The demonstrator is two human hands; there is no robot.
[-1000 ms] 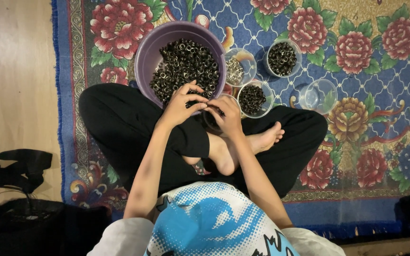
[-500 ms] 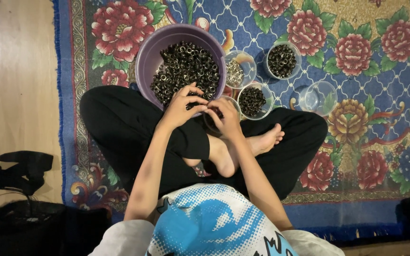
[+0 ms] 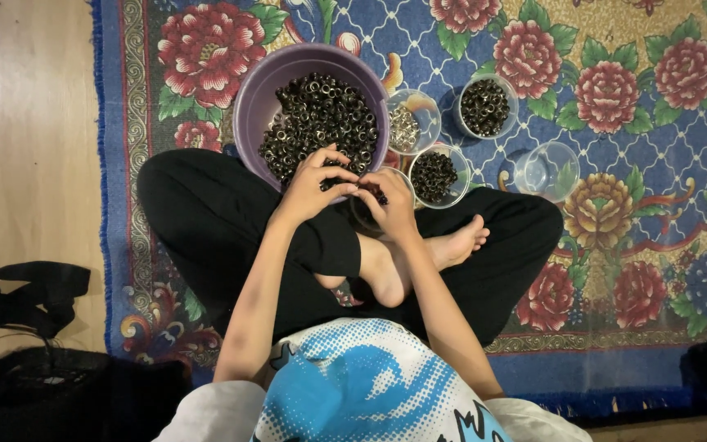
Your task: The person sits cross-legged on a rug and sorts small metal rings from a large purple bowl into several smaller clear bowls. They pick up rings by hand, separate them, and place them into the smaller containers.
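Both hands — left hand point(image 3: 314, 184), right hand point(image 3: 389, 202) — pinch small dark metal rings point(image 3: 372, 193) beside the round purple plastic basin point(image 3: 257, 106) — grip closed.

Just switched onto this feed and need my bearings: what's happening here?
A person sits cross-legged on a flowered rug, both hands together over their lap at the near rim of a purple basin heaped with small dark metal rings. The left hand and right hand meet fingertip to fingertip, apparently working a few rings between them; exactly what they pinch is too small to tell. Beside the basin stand four small clear cups: three hold sorted rings, one looks empty.
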